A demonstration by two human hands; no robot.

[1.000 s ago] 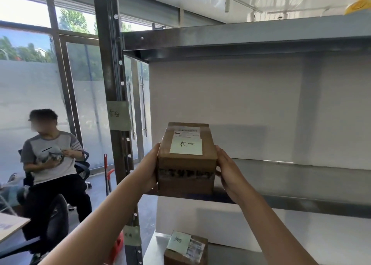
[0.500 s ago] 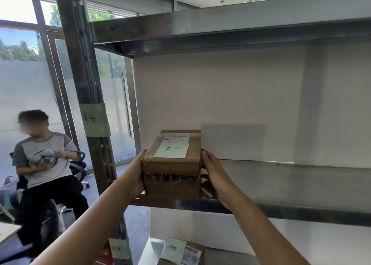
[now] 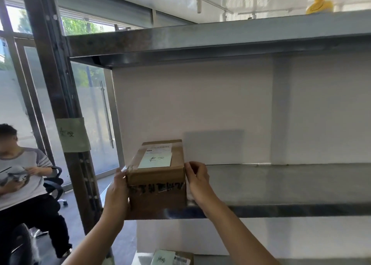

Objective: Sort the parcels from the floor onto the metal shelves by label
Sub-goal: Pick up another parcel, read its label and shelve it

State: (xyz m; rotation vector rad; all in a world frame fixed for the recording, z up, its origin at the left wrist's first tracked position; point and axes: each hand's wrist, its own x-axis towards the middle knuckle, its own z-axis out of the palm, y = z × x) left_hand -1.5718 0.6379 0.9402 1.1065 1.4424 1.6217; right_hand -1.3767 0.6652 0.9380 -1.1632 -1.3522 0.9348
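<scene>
A brown cardboard parcel (image 3: 158, 176) with a pale green handwritten label on top rests on the left end of the middle metal shelf (image 3: 281, 186). My left hand (image 3: 118, 192) presses against its left side. My right hand (image 3: 197, 176) touches its upper right edge with the fingertips. A matching green label (image 3: 73, 135) is stuck on the dark shelf post beside the parcel. Another labelled parcel (image 3: 172, 257) lies on the shelf below, partly cut off by the frame's bottom edge.
The upper metal shelf (image 3: 220, 41) hangs overhead with a yellow object (image 3: 319, 4) on it. A white wall backs the shelves. A person (image 3: 22, 184) sits on an office chair at the left, in front of glass doors.
The parcel has moved onto the shelf's left end and both hands have slid back to its near corners. The view has shifted closer to the shelf.
</scene>
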